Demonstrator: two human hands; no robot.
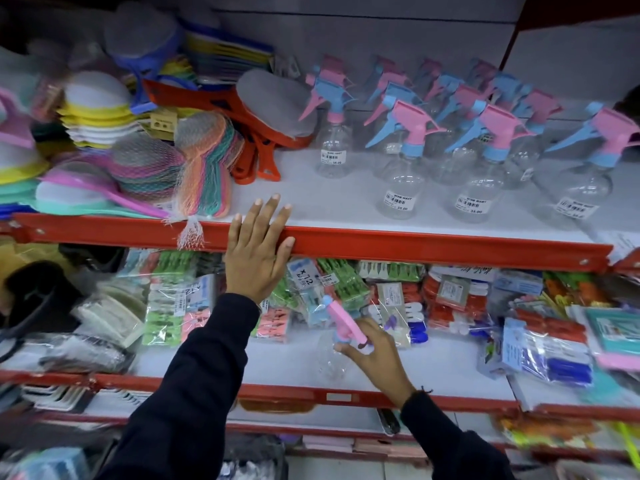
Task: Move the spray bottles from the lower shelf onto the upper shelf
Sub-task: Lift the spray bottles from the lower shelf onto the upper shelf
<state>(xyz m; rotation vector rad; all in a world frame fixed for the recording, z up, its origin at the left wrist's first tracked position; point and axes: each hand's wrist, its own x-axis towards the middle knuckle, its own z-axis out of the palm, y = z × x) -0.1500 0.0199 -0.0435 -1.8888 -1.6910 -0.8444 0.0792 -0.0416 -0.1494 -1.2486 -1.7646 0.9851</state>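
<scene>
On the lower shelf [433,362], the right hand [377,355] grips 1 spray bottle [337,341]; the left hand [258,251] lies flat, fingers spread, on the upper shelf [415,245].

Single view, head-worn wide-angle camera, close to shop shelving, facing forward and slightly down

Upper shelf [346,202] fills upper half of frame, its red front rail crossing middle from left edge to right edge, sloping down to right

Lower shelf [433,368] spans lower middle, further rails toward bottom edge

Both dark sleeves enter from bottom centre, reaching up into frame

Straight lines bow near edges; left side and bottom corners blurred

No second view to share scene with
</scene>
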